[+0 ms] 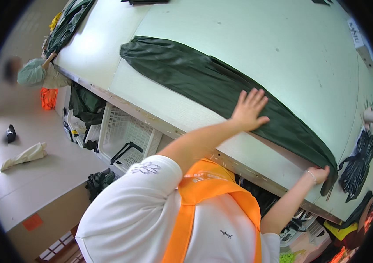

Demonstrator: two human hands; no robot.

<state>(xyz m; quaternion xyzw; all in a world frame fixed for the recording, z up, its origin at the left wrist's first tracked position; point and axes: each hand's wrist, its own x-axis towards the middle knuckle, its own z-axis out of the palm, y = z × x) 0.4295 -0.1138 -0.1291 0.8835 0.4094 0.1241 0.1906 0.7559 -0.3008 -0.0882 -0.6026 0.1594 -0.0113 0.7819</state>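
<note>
A long dark green garment piece point(182, 72), like folded trousers, stretches across the white table, with a gathered end at the far left. My left hand point(250, 110) lies flat on its middle, fingers spread. At the near right, my right hand point(319, 174) is closed on the edge of its narrow end, which hangs toward the table's front edge. The fingertips of that hand are partly hidden by the fabric.
A bundle of black strips point(359, 162) lies on the table at the right. White plastic baskets point(125, 127) sit below the front edge. At the upper left a person point(35, 72) stands at the table beside more green fabric point(68, 28).
</note>
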